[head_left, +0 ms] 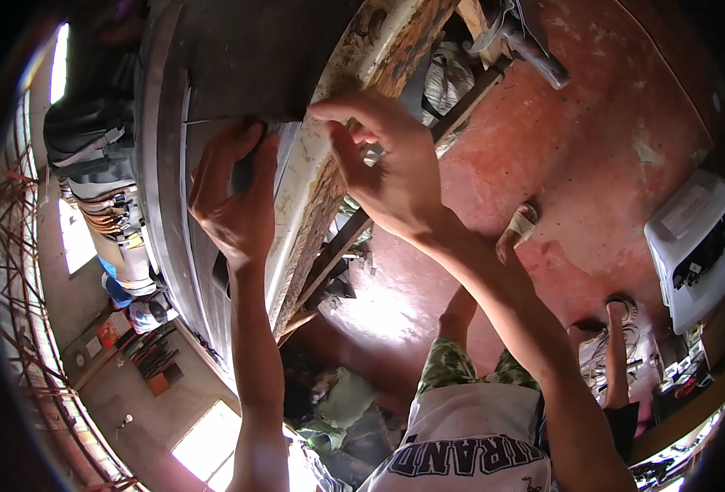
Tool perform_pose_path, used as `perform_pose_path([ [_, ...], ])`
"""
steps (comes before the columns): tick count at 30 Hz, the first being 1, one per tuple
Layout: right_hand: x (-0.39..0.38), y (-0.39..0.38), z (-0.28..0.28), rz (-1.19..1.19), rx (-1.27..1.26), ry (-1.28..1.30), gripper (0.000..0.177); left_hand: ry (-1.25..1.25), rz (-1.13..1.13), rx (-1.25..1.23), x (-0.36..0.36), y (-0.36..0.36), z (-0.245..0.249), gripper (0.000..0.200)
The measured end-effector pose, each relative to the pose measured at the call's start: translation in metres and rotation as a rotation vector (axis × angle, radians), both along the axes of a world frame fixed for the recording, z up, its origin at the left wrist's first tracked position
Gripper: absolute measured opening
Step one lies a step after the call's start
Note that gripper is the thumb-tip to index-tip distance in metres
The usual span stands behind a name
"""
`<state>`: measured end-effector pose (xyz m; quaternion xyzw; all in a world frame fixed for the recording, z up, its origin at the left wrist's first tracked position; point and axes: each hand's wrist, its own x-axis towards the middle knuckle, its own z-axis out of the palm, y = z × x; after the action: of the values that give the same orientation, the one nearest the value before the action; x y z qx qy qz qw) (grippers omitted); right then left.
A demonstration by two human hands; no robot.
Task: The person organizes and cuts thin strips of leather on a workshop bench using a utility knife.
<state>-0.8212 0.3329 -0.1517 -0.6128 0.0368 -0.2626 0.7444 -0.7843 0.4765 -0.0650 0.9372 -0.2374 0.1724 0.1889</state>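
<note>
My left hand [235,193] is over the dark sheet material [256,57] on the workbench, its fingers curled and the thumb close to the fingertips. Something dark shows between them, but I cannot make out what it is. To its right, my right hand [391,160] hovers by the worn pale edge of the bench [297,205]. Its index finger and thumb come close together in a pinch, and the other fingers are curled in. Whatever they hold is too small to name. A thin dark line, perhaps a thread or a sheet edge, runs near both hands.
Black bags [92,143] and stacked goods line the bench's far left side. A white plastic bin [678,230] stands on the red floor [584,148] at right. Another person's leg [617,361] shows at lower right. Wooden supports [338,246] and scraps lie below the bench.
</note>
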Motion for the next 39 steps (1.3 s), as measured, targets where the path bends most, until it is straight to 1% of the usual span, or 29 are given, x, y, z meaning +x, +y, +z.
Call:
perform_pose_path([
  [2,-0.009,-0.005,-0.004,-0.041,0.018,0.017,0.022,0.014,0.015,-0.009,0.0,0.0,0.0,0.02],
  [3,-0.016,-0.009,-0.002,-0.027,0.069,0.057,0.023,0.027,0.03,-0.022,0.0,0.0,0.0,0.019],
  [4,-0.024,-0.012,-0.001,-0.025,0.071,0.055,0.023,0.025,0.031,-0.02,0.0,0.001,0.0,0.019],
  [6,-0.039,-0.016,-0.002,0.028,0.055,0.156,0.024,0.057,0.03,-0.026,0.001,0.004,-0.001,0.018],
  [8,-0.05,-0.017,-0.006,0.043,0.077,0.159,0.025,0.041,0.036,-0.022,0.001,0.004,-0.004,0.019],
  [12,-0.061,-0.022,-0.009,0.087,0.014,0.217,0.022,0.011,0.034,-0.012,-0.002,0.005,-0.008,0.02],
  [13,-0.062,-0.026,-0.009,0.11,-0.037,0.227,0.021,0.004,0.038,-0.023,-0.002,0.004,-0.008,0.02],
  [15,-0.063,-0.035,-0.006,0.131,-0.097,0.23,0.018,0.061,0.054,-0.05,-0.003,0.002,-0.007,0.019],
  [16,-0.065,-0.04,-0.004,0.134,-0.115,0.219,0.018,0.049,0.059,-0.067,-0.002,0.0,-0.007,0.019],
  [18,-0.068,-0.05,0.0,0.143,-0.176,0.267,0.017,0.028,0.045,0.004,0.0,-0.001,-0.009,0.019],
  [20,-0.069,-0.057,0.003,0.154,-0.202,0.242,0.016,-0.012,0.055,-0.016,0.0,-0.004,-0.012,0.019],
  [22,-0.068,-0.06,0.003,0.17,-0.263,0.247,0.016,-0.014,0.047,0.051,0.0,-0.006,-0.01,0.021],
  [24,-0.064,-0.061,0.004,0.171,-0.283,0.231,0.018,0.013,0.042,0.044,0.0,-0.008,-0.006,0.024],
  [26,-0.059,-0.061,0.004,0.182,-0.361,0.248,0.02,0.071,0.071,0.1,-0.002,-0.008,-0.006,0.032],
  [27,-0.055,-0.061,0.007,0.179,-0.372,0.249,0.02,0.071,0.069,0.089,-0.002,-0.008,-0.007,0.032],
  [29,-0.051,-0.06,0.013,0.19,-0.345,0.284,0.016,0.092,0.118,0.1,-0.004,-0.006,-0.011,0.043],
  [30,-0.049,-0.059,0.012,0.185,-0.352,0.291,0.016,0.098,0.112,0.092,-0.003,-0.006,-0.012,0.043],
  [32,-0.048,-0.057,0.008,0.171,-0.329,0.278,0.016,0.11,0.179,0.116,-0.003,-0.008,-0.01,0.051],
  [36,-0.039,-0.05,0.013,0.165,-0.344,0.334,0.017,0.184,0.22,0.074,0.004,-0.009,-0.012,0.054],
  [39,-0.027,-0.045,0.019,0.134,-0.325,0.259,0.018,0.272,0.243,-0.03,0.008,-0.009,-0.012,0.058],
])
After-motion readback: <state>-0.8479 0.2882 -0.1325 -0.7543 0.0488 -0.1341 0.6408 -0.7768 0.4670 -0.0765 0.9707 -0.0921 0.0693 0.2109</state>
